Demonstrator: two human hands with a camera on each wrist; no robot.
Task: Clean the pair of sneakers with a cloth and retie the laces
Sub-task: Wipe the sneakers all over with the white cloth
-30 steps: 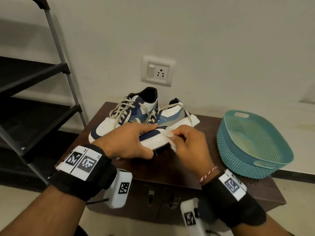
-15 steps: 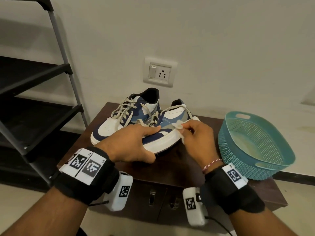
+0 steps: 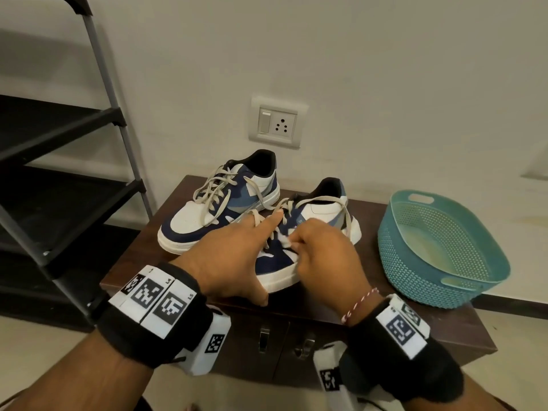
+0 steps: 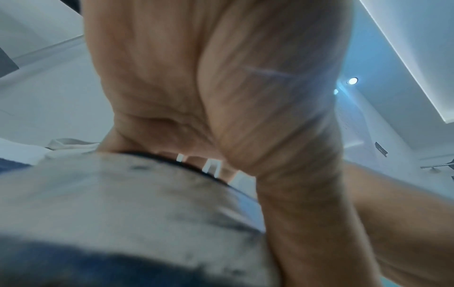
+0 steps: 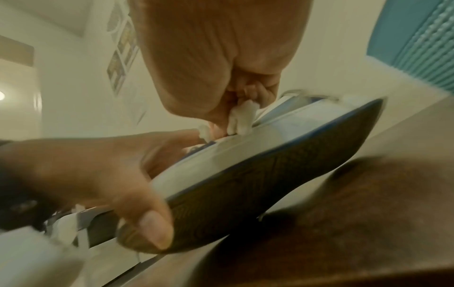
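Two white, navy and blue sneakers with loose beige laces sit on a dark wooden cabinet (image 3: 370,310). The far sneaker (image 3: 207,221) stands flat at the back left. My left hand (image 3: 234,256) grips the toe of the near sneaker (image 3: 323,212), thumb under its sole (image 5: 248,184), tilting the toe up. My right hand (image 3: 323,253) pinches a small white cloth (image 3: 284,241) and presses it on the navy side of that shoe. In the right wrist view the cloth (image 5: 242,114) touches the white midsole edge. The left wrist view shows only my palm (image 4: 221,87) over the blurred toe.
A teal perforated plastic basket (image 3: 444,250) stands on the cabinet's right end. A black metal shelf rack (image 3: 59,143) rises at the left. A wall socket (image 3: 277,123) sits behind the shoes. Cabinet door handles (image 3: 264,339) show below the front edge.
My right hand has moved the cloth from the shoe's rear side back toward the navy panel near the toe. My left hand keeps gripping the toe, its forefinger now stretched along the laces.
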